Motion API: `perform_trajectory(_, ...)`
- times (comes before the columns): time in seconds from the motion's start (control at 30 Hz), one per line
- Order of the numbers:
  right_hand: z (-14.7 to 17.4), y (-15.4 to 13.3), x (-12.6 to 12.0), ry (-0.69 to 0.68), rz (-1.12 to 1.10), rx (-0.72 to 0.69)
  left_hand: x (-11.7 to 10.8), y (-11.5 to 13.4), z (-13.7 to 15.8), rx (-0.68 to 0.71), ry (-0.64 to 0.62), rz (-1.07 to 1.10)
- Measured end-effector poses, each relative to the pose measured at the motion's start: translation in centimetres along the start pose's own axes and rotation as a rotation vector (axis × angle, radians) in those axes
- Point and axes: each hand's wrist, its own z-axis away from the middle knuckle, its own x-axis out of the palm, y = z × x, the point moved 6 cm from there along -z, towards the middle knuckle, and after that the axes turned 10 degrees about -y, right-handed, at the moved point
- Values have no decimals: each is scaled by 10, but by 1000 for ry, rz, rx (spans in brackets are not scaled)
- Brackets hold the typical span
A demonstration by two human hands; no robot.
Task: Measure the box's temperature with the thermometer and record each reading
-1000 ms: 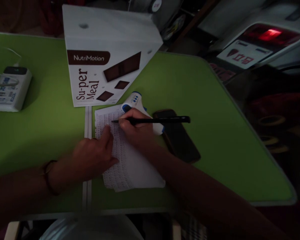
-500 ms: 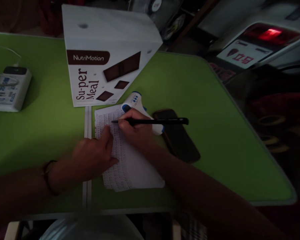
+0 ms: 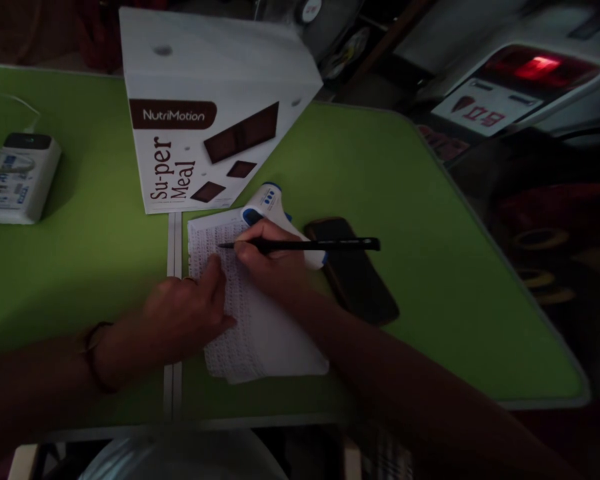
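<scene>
My right hand (image 3: 273, 257) grips a black pen (image 3: 325, 245), its tip over a white sheet of paper (image 3: 280, 333) covered on its left side with rows of small handwriting. The pen lies nearly level, its tip pointing left. On the sheet's left part rests my left hand (image 3: 190, 310), thumb and index finger apart, the other fingers partly hidden. A dark band circles the left wrist. Just beyond my right hand lies a white and blue forehead thermometer (image 3: 265, 200), partly covered by that hand. Beside it is a dark phone (image 3: 360, 280), lying face up.
A white NutriMotion box (image 3: 175, 80) stands on the green table (image 3: 455, 267) behind the paper. At the left a white power bank (image 3: 23, 180) has cables plugged in. Off the table's right side is a white device (image 3: 520, 93) with a glowing red display.
My right hand and the pen tip have shifted slightly left and down on the paper. My left hand stays in place, and the whole view has drifted a little.
</scene>
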Motion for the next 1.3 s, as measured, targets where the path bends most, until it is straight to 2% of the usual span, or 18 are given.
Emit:
perform_trajectory(0.5, -3, -1, 4, -73, 9, 16, 0, 0, 1, 11, 9, 20)
perform_trajectory(0.63, -3, -3, 2, -45, 16, 4, 1, 0, 0, 20, -21, 12)
perform_trajectory(0.83, -3, -3, 1, -18, 1, 16, 1, 1, 1, 17, 51, -2)
perform_trajectory(1.3, -3, -2, 2, -7, 12, -21, 0, 0, 2, 24, 71, 9)
